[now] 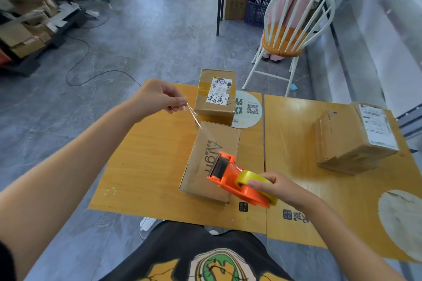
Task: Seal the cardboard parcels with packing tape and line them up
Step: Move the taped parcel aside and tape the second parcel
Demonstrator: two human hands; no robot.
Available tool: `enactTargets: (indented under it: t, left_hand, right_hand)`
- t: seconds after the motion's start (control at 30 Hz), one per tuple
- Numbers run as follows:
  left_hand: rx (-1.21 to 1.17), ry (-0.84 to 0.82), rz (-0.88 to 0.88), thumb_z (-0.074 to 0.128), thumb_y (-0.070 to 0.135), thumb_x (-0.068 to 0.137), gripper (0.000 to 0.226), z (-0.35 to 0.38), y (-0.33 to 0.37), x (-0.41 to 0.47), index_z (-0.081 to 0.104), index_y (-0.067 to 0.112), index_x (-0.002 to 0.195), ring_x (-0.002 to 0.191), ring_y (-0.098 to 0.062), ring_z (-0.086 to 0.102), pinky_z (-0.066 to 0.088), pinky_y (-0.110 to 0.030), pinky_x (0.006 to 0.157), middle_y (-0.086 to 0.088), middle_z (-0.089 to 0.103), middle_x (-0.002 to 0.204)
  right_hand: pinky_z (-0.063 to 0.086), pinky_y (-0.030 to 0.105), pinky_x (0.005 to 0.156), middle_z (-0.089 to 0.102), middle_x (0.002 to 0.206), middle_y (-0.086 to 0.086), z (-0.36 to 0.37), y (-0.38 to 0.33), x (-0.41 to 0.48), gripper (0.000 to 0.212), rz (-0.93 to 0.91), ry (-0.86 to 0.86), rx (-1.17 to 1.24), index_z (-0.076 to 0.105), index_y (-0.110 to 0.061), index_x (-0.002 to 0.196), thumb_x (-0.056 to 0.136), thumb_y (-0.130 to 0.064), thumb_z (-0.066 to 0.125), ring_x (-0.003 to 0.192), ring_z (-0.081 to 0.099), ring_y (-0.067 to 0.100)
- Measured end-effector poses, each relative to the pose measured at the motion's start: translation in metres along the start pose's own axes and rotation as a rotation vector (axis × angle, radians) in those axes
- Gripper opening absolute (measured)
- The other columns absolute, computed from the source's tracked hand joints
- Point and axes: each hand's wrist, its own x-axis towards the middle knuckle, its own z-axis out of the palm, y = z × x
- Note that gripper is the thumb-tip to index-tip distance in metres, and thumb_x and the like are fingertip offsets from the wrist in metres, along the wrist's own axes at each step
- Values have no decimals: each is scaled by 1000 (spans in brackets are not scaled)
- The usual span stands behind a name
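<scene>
Head view, left hand (157, 96) pinching clear tape (194, 117), right hand (275, 186) gripping orange dispenser (229, 177)

left hand (157, 98): arm extended, fingertips pinched | right hand (276, 186): low, fingers curled gripping

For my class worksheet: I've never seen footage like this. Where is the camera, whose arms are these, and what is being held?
There is no machine: the camera sits on a person's head, looking down at their own arms. The left hand pinches the end of a clear tape strip; the right hand grips an orange tape dispenser over the nearest cardboard box. A labelled box stands behind it on the same wooden table, and a third box lies further right.
</scene>
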Motion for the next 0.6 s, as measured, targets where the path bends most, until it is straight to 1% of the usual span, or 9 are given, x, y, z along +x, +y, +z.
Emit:
enactTargets:
  t: [0.1,0.2,0.23,0.3,0.37,0.47,0.5,0.57,0.6]
  left_hand:
    - [-27,-21,-33,72,14,90,12,-7,-7,-3,77,3,92,71,-9,64,55,-17,64,-8,75,83]
    - [-69,-17,-63,71,15,90,12,-11,-15,-8,77,4,92,72,-9,64,56,-19,68,-8,75,84]
    - [-87,2,-73,71,15,90,12,-13,-18,-9,77,5,93,72,-10,64,56,-19,69,-7,75,83]
    - [-131,35,-104,72,15,90,13,-18,-24,-12,77,4,93,72,-10,64,57,-18,68,-6,74,82]
    - [-178,37,-142,73,16,89,13,-21,-31,-15,77,5,93,72,-9,64,56,-17,67,-5,75,81]
    - [-276,46,-198,72,15,89,11,-14,-43,-18,76,6,92,70,-9,64,56,-17,65,-6,73,82]
    - [-318,47,-228,71,14,90,10,-9,-49,-19,75,5,92,70,-10,66,56,-17,63,-7,73,84]
    - [-403,21,-306,68,14,92,16,4,-62,-23,72,2,101,79,-19,72,58,-19,62,-12,75,90]
    - [-447,-7,-349,67,15,93,22,13,-69,-25,68,0,108,85,-24,74,59,-22,63,-15,76,95]
  right_hand:
    - [49,14,68,74,87,-5,-8,1,-9,73,-42,-6,125,71,-19,98,53,-76,74,79,69,9]
    - [50,16,69,73,88,0,-18,1,-13,80,-92,-41,174,71,-11,102,53,-74,78,79,68,12]
    - [50,17,69,72,87,1,-21,2,-15,76,-106,-57,191,72,-13,101,55,-72,79,78,67,13]
    - [47,16,66,69,80,-2,-28,2,-18,53,-133,-65,238,76,-24,90,59,-67,79,72,64,10]
    - [45,15,62,67,74,-4,-34,3,-21,35,-162,-64,306,76,-27,82,62,-56,79,66,61,8]
    - [46,17,58,65,71,1,-40,6,-17,46,-212,-57,407,75,-17,82,54,-52,86,62,60,13]
    - [46,18,56,64,68,2,-39,4,-17,42,-235,-35,439,75,-16,78,54,-49,85,58,59,13]
    - [45,18,52,62,60,3,-37,-2,-16,35,-286,19,494,75,-15,76,56,-44,77,52,56,13]
    - [46,19,52,62,61,6,-36,-4,-13,47,-303,55,526,74,-9,81,54,-47,80,53,57,15]
